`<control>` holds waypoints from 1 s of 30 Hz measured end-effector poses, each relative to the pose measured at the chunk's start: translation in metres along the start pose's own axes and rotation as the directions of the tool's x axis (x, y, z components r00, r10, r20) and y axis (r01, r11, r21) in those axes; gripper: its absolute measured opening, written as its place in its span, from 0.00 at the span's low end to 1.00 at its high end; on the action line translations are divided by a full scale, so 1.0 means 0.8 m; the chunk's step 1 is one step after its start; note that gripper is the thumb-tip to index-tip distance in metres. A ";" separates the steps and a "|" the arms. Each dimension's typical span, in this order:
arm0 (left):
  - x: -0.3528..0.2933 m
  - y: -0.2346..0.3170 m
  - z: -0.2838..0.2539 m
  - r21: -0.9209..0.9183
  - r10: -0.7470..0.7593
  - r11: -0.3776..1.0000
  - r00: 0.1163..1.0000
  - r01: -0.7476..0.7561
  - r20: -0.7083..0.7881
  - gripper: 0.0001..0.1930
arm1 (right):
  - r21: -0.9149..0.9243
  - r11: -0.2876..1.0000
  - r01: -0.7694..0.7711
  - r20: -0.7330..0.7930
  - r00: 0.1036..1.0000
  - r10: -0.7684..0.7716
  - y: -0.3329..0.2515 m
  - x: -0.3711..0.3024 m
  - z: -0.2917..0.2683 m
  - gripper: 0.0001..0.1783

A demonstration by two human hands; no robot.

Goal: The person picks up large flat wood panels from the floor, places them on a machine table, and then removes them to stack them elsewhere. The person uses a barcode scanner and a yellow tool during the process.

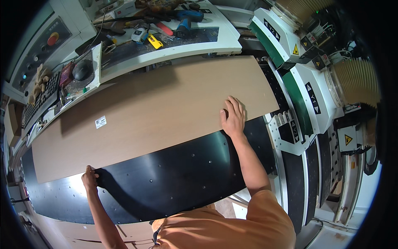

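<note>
A long flat brown board [166, 116] lies across a black machine table [178, 178] dotted with small holes. A small white printed label [100, 122] is stuck on its left half. My left hand [90, 179] pinches the board's near edge toward the left end, thumb and fingers closed on it. Farther right, my right hand [234, 118] rests on top of the board by the same edge, fingers stretched out and holding nothing. The board's right end reaches up to the machine's guide parts.
White machine heads [313, 95] with ribbed hoses stand at the right. Beyond the board, a white ledge [174, 52] carries several tools, among them a yellow cutter [155, 41]. A keyboard [41, 99], a black mouse [82, 70] and a control panel with a red button [52, 39] are at the left.
</note>
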State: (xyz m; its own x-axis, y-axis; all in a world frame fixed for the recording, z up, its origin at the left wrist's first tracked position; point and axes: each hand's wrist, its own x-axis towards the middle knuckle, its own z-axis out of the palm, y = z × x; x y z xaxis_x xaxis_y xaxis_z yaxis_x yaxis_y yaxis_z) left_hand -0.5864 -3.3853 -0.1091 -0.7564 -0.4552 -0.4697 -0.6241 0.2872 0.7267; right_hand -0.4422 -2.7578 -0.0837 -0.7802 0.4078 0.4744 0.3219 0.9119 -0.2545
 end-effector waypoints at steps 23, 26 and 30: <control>-0.052 0.009 0.007 -0.139 0.186 0.975 0.977 -0.171 0.104 0.20 | -0.051 0.994 0.094 -0.007 0.996 -0.094 0.017 -0.013 0.025 0.18; -0.041 0.002 0.007 -0.160 0.257 0.958 0.961 -0.239 0.104 0.19 | -0.100 0.994 0.032 -0.011 0.999 -0.034 0.015 -0.016 0.028 0.18; -0.051 -0.013 0.009 -0.091 0.396 0.917 0.914 -0.388 0.089 0.16 | -0.182 0.983 0.002 -0.061 0.998 -0.014 -0.011 -0.042 0.024 0.19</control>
State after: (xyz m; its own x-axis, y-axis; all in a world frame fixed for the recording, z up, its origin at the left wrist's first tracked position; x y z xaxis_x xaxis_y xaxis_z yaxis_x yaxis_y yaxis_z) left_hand -0.5503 -3.3640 -0.1011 -0.9558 -0.2273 -0.1863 -0.2608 0.3637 0.8943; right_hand -0.4293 -2.7807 -0.1134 -0.7503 0.3972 0.5285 0.4121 0.9061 -0.0960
